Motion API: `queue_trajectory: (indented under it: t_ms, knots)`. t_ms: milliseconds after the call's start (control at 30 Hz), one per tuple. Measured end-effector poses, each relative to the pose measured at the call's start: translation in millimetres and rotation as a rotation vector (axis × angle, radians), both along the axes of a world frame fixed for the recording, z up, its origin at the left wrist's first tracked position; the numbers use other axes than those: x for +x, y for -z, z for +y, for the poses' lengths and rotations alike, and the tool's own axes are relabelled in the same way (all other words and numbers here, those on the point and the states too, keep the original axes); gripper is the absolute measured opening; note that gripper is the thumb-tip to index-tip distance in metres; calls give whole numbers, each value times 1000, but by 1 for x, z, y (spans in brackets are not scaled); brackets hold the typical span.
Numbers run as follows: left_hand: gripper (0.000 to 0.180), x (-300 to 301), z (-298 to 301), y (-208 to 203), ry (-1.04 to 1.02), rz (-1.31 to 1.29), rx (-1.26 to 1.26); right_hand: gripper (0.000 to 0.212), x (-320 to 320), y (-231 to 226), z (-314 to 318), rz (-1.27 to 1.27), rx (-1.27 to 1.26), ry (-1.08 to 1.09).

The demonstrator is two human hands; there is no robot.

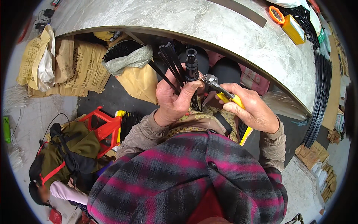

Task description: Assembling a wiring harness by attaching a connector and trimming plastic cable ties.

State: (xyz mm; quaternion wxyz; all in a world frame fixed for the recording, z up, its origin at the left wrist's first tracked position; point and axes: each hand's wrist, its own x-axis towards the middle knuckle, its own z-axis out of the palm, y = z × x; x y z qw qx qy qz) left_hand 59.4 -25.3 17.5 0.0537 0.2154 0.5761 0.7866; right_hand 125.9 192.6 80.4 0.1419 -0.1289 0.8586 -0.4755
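My left hand (172, 100) is closed around a black stepped plastic tube fitting (191, 66), held upright with its hollow end up. Several thin black rods (172, 61) fan out beside the fitting from the same hand. My right hand (250, 107) grips pliers (226, 92) with yellow handles and metal jaws. The jaws are beside the fitting, close to my left thumb; whether they bite on anything is too small to tell. Both hands are over my lap, in front of the table edge.
A marble-patterned table (160, 16) curves across the front, with an orange bowl (276, 15) and a yellow box (293, 30). Black rods (320, 93) hang over its right side. Left are paper sacks (87, 65), a bristle-filled sack (136, 80), a red stool (106, 125) and another person (71, 149).
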Motion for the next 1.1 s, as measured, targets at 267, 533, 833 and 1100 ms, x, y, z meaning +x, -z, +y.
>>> queue_trajectory:
  t_ms: [267,533,833,1100]
  knots:
    - [34,0,2,-2,-25,2,-26,43,-10,-14,8,-95,-5,-32]
    - [32,-3,4,2,-21,-2,4,37,-28,-23,15,-78,94,-119]
    - [33,-6,2,3,-12,-7,-22,35,-32,-15,18,24,196,-86]
    - [30,-7,1,9,-98,51,-57,43,-13,-23,-5,594,801,4]
